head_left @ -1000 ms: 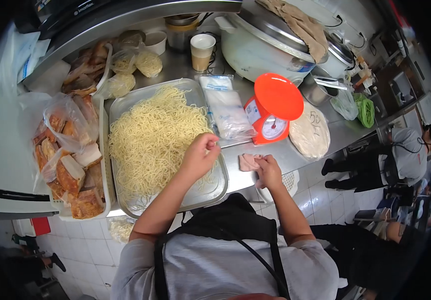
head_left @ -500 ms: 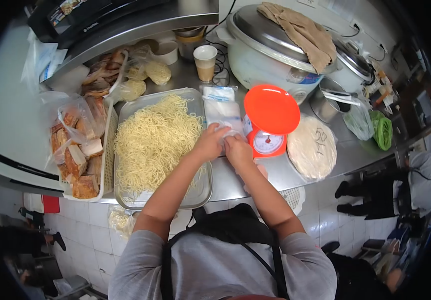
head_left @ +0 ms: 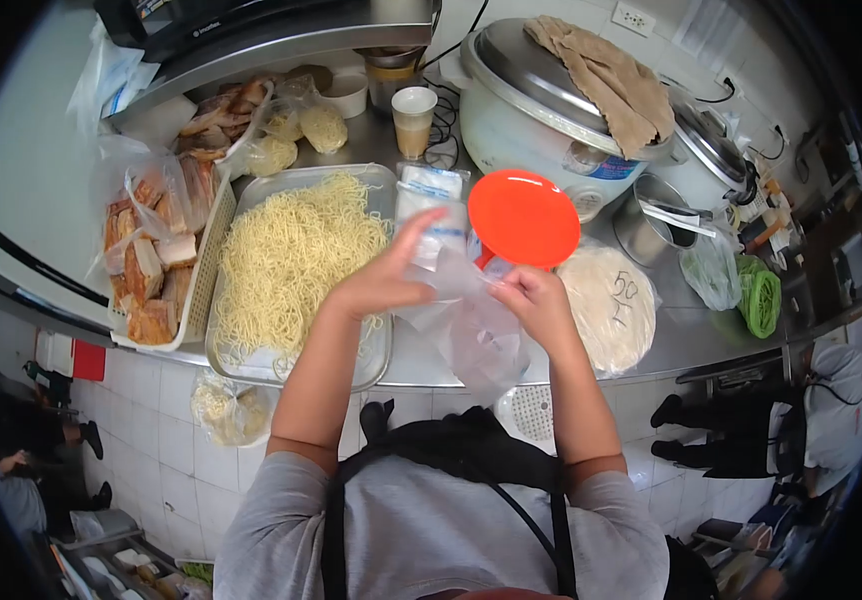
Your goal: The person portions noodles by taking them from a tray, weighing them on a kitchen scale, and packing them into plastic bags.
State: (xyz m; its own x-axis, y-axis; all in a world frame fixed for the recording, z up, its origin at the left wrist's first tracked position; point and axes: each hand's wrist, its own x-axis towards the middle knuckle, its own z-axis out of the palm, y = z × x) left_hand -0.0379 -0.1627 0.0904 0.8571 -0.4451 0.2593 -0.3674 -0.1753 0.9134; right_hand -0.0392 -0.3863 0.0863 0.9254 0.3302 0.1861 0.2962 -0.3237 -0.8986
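Note:
A thin clear plastic bag hangs over the counter's front, its upper part between my two hands. My right hand pinches the bag's edge between thumb and fingers. Thumb and fingers spread wide apart, my left hand is at the bag's left side, slightly blurred; whether its thumb touches the plastic I cannot tell. Just beyond lies a stack of flat plastic bags. The kitchen scale with its round orange pan stands behind the held bag, which partly hides its body. Left of my left hand, a metal tray holds loose yellow noodles.
A basket of bagged roasted meat stands at left. A wrapped round pale stack marked "50" lies at right. Behind are a paper cup, a large cooker and a metal pot. Other people stand farther off.
Both hands have moved apart from their place together by the bag stack. A plastic bag now spreads out below them, held by the right hand; the left hand has opened wide.

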